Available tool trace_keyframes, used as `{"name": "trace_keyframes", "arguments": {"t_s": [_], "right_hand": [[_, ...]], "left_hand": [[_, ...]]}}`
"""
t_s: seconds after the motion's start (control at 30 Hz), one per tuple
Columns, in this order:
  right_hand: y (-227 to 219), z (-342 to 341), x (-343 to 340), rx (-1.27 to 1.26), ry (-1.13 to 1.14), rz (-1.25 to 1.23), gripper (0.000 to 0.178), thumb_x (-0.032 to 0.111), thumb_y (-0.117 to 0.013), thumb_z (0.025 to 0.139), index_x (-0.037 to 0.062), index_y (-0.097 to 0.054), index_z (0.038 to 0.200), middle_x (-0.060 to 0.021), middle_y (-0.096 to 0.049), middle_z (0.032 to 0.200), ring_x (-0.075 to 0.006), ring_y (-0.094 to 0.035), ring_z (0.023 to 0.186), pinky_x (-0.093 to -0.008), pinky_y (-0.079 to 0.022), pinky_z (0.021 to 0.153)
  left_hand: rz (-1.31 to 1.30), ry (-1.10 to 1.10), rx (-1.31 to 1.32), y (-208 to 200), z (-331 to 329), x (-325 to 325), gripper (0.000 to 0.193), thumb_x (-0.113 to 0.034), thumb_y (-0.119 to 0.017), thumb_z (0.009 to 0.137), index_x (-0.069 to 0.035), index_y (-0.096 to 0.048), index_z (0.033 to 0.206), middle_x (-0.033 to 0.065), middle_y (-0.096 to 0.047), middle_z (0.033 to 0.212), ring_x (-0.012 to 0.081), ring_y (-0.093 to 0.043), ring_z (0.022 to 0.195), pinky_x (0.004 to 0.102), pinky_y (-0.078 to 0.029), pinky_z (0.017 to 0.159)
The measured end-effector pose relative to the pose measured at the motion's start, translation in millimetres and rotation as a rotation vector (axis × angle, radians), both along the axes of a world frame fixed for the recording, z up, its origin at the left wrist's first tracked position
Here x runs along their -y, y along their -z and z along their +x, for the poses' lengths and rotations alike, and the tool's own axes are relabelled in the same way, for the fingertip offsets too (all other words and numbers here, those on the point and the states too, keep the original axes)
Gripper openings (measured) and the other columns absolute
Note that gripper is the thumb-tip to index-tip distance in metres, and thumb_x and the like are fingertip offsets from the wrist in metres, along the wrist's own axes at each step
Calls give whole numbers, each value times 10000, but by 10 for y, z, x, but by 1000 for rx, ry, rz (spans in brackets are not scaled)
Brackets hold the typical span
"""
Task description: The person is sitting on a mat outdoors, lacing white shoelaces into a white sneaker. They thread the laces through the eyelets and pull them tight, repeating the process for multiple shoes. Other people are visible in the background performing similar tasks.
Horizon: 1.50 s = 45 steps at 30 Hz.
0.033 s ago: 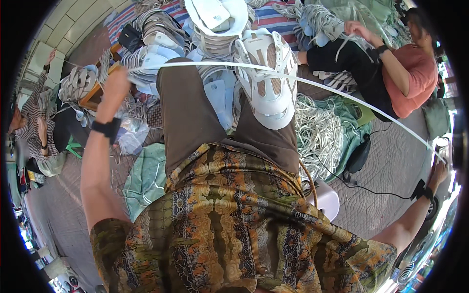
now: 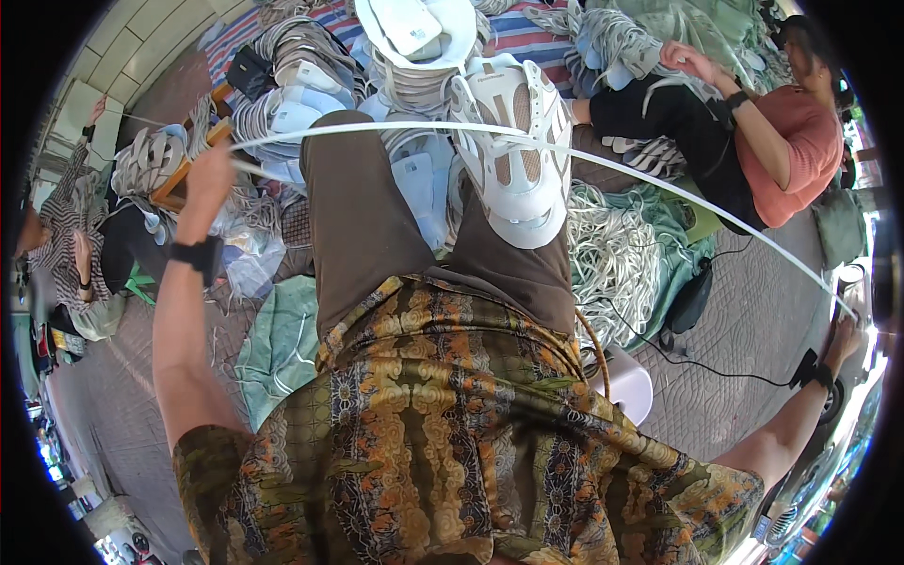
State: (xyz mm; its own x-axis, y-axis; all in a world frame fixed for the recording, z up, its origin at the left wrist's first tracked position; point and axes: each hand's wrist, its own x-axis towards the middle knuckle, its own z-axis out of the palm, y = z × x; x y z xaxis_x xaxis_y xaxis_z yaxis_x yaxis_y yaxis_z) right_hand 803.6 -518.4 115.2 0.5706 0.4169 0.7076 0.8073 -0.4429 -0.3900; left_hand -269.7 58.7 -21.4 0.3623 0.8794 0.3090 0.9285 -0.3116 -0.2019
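A long white shoelace [image 2: 659, 175] stretches in a wide arc between my two hands, passing over a sneaker upper [image 2: 513, 160]. At the left, my left hand [image 2: 212, 179] is closed round one end of the lace; its fingers are a little blurred. Far out at the right edge, my right hand [image 2: 845, 334] pinches the other part of it. White with tan mesh panels, the upper lies on my right knee with its toe toward me. Stacks of similar white uppers [image 2: 414, 80] stand beyond my knees.
A tangled heap of white laces [image 2: 617, 259] lies on green cloth to my right, near a black cord [image 2: 697, 365] and a pale stool [image 2: 629, 386]. Another person [image 2: 791, 151] sits at the right, handling laces. One more person [image 2: 71, 226] is at the left.
My left hand has shifted slightly left and down with the lace. The right hand stays nearly where it was. The person at the right has moved a hand slightly.
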Motion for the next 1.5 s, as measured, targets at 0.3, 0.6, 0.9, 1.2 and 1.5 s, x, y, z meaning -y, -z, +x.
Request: {"name": "trace_keyframes", "arguments": {"t_s": [0.3, 0.6, 0.9, 1.2, 1.5], "right_hand": [[50, -649, 606, 5, 495, -88, 360, 233, -507, 885, 30, -635, 1153, -119, -684, 896, -186, -680, 708, -296, -551, 628], [-240, -986, -215, -10, -33, 164, 339, 104, -518, 868, -39, -590, 1167, -155, -669, 969, -220, -657, 839, -328, -553, 764], [790, -4482, -3477, -633, -1003, -50, 131, 93, -518, 903, 18, -586, 986, -45, -654, 847, -120, -623, 762, -251, -486, 703], [1347, -5289, -4225, -691, -1032, -194, 64, 32, -611, 834, 0, -623, 888, -25, -620, 827, -82, -551, 770, -246, -456, 712], [1380, -5358, -4166, -316, -899, -229, 63, 26, -631, 808, 38, -627, 870, -107, -610, 749, -205, -567, 646, -323, -459, 615]], "left_hand": [[28, -396, -24, 550, -2366, 347, 142, -123, -567, 810, 10, -611, 788, 228, -645, 802, 404, -636, 801, 496, -501, 698], [-122, -659, 259, 1478, -3328, 942, 207, -139, -518, 834, -4, -657, 762, 209, -661, 730, 344, -676, 689, 442, -526, 582], [-121, -808, 324, 1825, -3438, 1679, 252, -166, -470, 846, 31, -626, 853, 261, -627, 749, 383, -655, 639, 465, -506, 542], [-248, -929, 272, 2029, -3523, 2083, 248, -158, -486, 812, 9, -651, 892, 258, -643, 838, 394, -661, 794, 492, -504, 701], [-139, -413, 645, 1340, -1711, 1416, 249, -105, -558, 831, -41, -516, 1067, 215, -624, 804, 424, -611, 785, 449, -472, 691]]}}
